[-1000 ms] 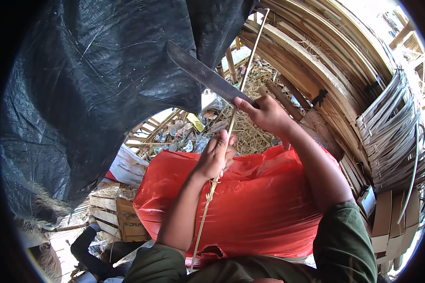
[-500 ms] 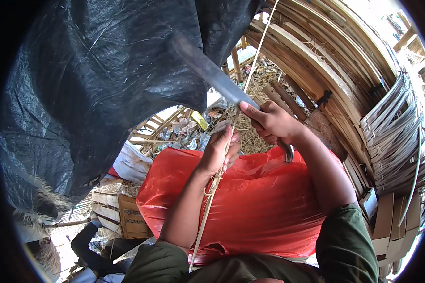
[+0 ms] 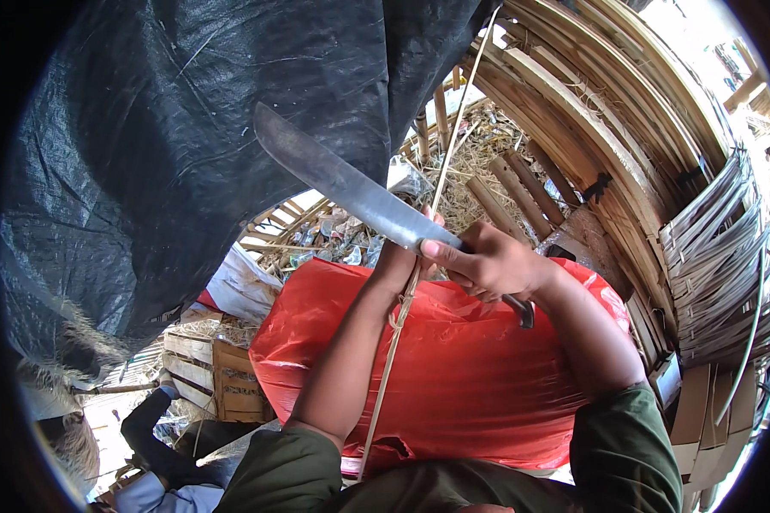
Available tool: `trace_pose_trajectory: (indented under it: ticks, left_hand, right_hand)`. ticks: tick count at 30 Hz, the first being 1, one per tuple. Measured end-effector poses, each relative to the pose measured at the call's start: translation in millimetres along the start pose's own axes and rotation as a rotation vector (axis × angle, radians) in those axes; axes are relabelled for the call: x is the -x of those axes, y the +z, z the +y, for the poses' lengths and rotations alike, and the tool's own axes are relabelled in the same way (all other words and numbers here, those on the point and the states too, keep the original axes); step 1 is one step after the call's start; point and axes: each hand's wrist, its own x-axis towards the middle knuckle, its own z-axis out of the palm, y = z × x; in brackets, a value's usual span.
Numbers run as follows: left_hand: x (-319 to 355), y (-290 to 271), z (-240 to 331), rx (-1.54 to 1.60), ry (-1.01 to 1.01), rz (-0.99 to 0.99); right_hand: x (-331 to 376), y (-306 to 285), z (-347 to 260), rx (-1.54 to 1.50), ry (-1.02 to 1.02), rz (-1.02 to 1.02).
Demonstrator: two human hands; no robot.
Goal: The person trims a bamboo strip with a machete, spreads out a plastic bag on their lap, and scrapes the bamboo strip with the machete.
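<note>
My right hand point(image 3: 493, 263) is closed around the handle of a machete, its thumb pressed on the flat of the blade near the handle. The long, broad machete blade point(image 3: 342, 184) points away to the upper left and crosses over my left hand point(image 3: 397, 267). Behind that blade my left hand is partly hidden, its fingers wrapped round a thin pale strip point(image 3: 456, 137), which looks like bamboo. This strip runs from my lap up past the blade to the far top, with frayed shavings curling off it just below my left hand. Beneath both forearms bulges red plastic sheeting point(image 3: 479, 385).
A black tarp point(image 3: 180, 128) hangs at the left. Stacked wooden slats point(image 3: 590, 128) and a bundle of grey strips point(image 3: 714, 244) line the right. Cardboard point(image 3: 701, 410) stands below them. Straw and litter lie ahead. At lower left are a wooden crate point(image 3: 235, 376) and another person's dark-clothed limb point(image 3: 150, 432).
My right hand has drawn the machete nearer along the strip, and its blade now lies across my left hand. My left hand has shifted slightly away from me, still gripping the strip.
</note>
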Motion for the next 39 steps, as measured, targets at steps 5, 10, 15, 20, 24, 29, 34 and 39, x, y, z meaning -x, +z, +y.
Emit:
trace_pose_trajectory:
  ticks: [5,10,15,20,24,29,34,39]
  left_hand:
    - [4.8,11.3,8.6,0.12,-0.071,0.002]
    - [-0.2,23.2,10.7,0.133,-0.104,0.124]
    - [-24.0,-15.5,-22.4,0.152,-0.074,0.007]
    - [-23.2,0.6,-21.0,0.148,-0.116,-0.138]
    - [-10.6,10.1,-8.8,0.206,-0.087,-0.167]
    - [-10.4,7.7,-10.4,0.185,-0.068,-0.071]
    - [-11.9,6.8,-13.7,0.143,-0.084,-0.08]
    - [-5.0,14.8,-5.0,0.142,-0.055,-0.058]
  right_hand:
    - [-5.0,-21.3,13.4,-0.399,0.097,-0.18]
    - [7.3,-20.4,10.3,-0.466,0.116,-0.167]
    - [31.9,-31.1,-9.6,-0.767,-0.079,-0.332]
    - [28.9,-58.5,7.9,-0.418,-0.197,0.15]
    - [-10.5,-62.2,30.3,-0.162,-0.114,0.326]
    - [-35.9,-66.4,53.6,0.295,-0.216,0.483]
    - [-38.7,-68.1,47.4,0.31,-0.136,0.616]
    - [-36.7,-66.0,49.9,-0.193,-0.099,0.367]
